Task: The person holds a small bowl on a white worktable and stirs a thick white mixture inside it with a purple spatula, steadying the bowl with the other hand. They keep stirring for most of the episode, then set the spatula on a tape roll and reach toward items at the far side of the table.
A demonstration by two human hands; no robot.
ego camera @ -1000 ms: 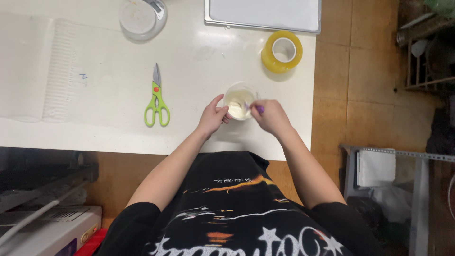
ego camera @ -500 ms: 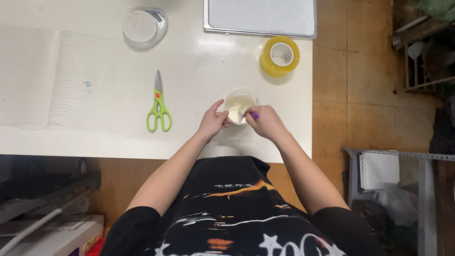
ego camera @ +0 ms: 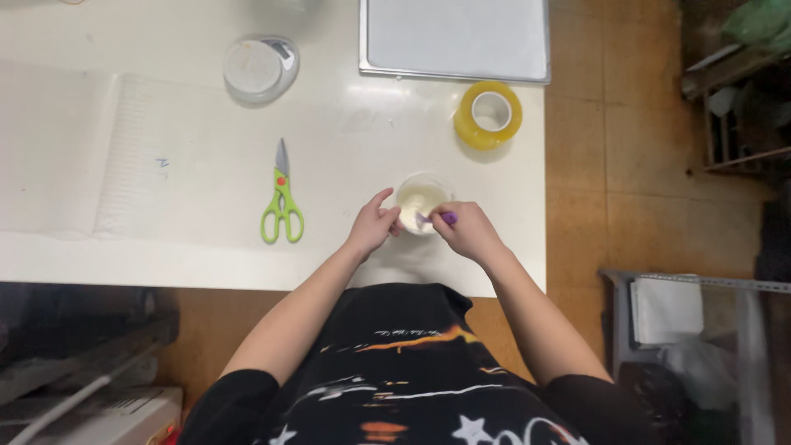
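A small clear cup [ego camera: 421,198] with a pale creamy filling stands on the white table [ego camera: 198,124] near its front edge. My left hand [ego camera: 372,227] grips the cup's left side. My right hand [ego camera: 466,231] is closed on a small purple utensil [ego camera: 442,218] whose tip dips into the cup from the right. Both hands sit close together just in front of my body.
Green-handled scissors [ego camera: 283,200] lie left of the cup. A yellow tape roll [ego camera: 488,114] sits behind it to the right. A metal-framed tray [ego camera: 455,39] and a round clear lidded container [ego camera: 259,67] stand at the back. A translucent sheet [ego camera: 74,156] covers the left side.
The view has shifted a little, with the table objects sitting lower in frame. My hands stay at the cup, and the purple utensil shows more plainly now.
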